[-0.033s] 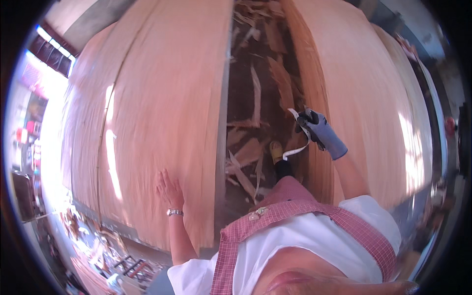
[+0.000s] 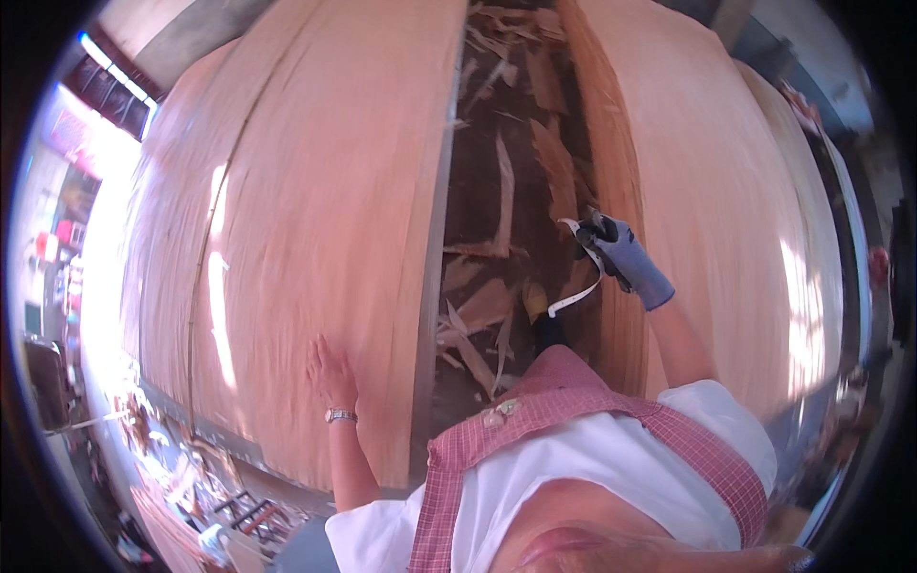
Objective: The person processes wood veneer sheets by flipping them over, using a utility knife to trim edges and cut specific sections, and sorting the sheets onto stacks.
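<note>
My left hand (image 2: 332, 374), bare with a metal-banded wristwatch (image 2: 341, 415), lies flat with its fingers stretched on a wide stack of pale wood veneer sheets (image 2: 315, 220). On the right, my right hand (image 2: 616, 256) wears a blue-grey glove with dark fingers. Its fingers are closed round a narrow white strip of tape (image 2: 578, 303), which hangs down in a curve, its free end pointing left. A short end of the strip also sticks out above the fingers. That hand is over the inner edge of a second veneer stack (image 2: 716, 172).
Between the stacks runs a narrow dark gap, its floor littered with torn veneer scraps (image 2: 506, 191). My shoe (image 2: 535, 301) stands in it. A thin dark line (image 2: 205, 239) crosses the left stack lengthwise. More scraps and clutter (image 2: 205, 487) lie at the lower left.
The view has shifted slightly, so the stacks and gap appear a little farther right. Both hands keep their poses, and the white strip stays in my right hand.
</note>
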`<state>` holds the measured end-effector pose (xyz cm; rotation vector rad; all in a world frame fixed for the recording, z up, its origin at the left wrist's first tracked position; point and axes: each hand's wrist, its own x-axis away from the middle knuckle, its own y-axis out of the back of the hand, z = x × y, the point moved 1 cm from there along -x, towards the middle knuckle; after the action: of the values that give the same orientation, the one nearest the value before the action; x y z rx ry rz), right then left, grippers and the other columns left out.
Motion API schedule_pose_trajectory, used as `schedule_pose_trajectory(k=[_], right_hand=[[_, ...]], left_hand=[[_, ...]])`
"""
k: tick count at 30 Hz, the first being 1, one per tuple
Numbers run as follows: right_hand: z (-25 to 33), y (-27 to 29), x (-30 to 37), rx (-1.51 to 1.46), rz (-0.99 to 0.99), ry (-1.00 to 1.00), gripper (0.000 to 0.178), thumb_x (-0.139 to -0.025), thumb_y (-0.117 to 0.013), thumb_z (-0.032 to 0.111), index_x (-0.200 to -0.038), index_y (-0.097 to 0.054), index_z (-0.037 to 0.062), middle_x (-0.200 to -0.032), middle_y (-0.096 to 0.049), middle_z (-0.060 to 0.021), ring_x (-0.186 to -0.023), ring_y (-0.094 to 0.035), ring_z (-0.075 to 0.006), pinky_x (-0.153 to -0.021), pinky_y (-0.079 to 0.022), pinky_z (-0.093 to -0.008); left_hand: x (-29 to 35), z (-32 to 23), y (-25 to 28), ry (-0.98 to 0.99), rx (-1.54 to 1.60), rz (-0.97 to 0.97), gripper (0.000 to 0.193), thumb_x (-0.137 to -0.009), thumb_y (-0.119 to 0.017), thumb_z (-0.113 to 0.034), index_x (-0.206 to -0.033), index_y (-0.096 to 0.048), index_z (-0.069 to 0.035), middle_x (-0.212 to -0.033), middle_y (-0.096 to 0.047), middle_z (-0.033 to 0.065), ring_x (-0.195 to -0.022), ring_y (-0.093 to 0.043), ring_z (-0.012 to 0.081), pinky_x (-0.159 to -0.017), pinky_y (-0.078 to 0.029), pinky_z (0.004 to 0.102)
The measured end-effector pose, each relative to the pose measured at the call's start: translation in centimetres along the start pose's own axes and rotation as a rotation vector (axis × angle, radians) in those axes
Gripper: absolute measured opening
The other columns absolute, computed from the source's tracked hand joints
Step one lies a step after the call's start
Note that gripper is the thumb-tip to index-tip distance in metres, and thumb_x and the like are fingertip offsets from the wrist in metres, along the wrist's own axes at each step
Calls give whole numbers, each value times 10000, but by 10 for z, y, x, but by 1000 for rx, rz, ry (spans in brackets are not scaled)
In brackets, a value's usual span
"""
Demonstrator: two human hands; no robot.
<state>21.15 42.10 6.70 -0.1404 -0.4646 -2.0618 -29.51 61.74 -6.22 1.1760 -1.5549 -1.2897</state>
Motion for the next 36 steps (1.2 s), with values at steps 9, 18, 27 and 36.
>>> schedule_pose_trajectory(k=[9, 18, 27, 36], right_hand=[[131, -3, -363, 98, 501, 205, 224, -900, -628, 249, -967, -645, 36, -777, -660, -41, -563, -556, -81, -500, -444, -238], [283, -237, -681, 240, 819, 215, 360, -838, -696, 378, -1003, -651, 60, -855, -704, -50, -576, -514, -67, -463, -383, -241], [286, -459, -890, 348, 949, 23, 326, -856, -686, 374, -985, -700, 74, -824, -697, -48, -564, -497, -88, -484, -412, -259], [259, -474, -938, 127, 1008, -196, 207, -855, -673, 266, -905, -673, 65, -750, -693, -37, -550, -566, -95, -463, -407, -248]], left_hand=[[-16, -12, -20, 296, 119, 60, 490, -946, -498, -311, -1373, -458, -74, -1496, -341, 176, -1405, -266, 366, -1150, -222, 466], [-194, -41, -2, 961, 31, -349, 415, -960, -504, -292, -1300, -523, -54, -1321, -537, 159, -1262, -446, 332, -1078, -305, 476], [-706, -131, -34, 341, -15, -535, 434, -892, -580, -173, -1317, -505, -128, -1377, -511, 75, -1255, -461, 274, -1064, -322, 451], [-889, -165, -36, 241, 85, -316, 345, -855, -610, -155, -1196, -643, -193, -1290, -594, -20, -1169, -517, 204, -977, -351, 388]])
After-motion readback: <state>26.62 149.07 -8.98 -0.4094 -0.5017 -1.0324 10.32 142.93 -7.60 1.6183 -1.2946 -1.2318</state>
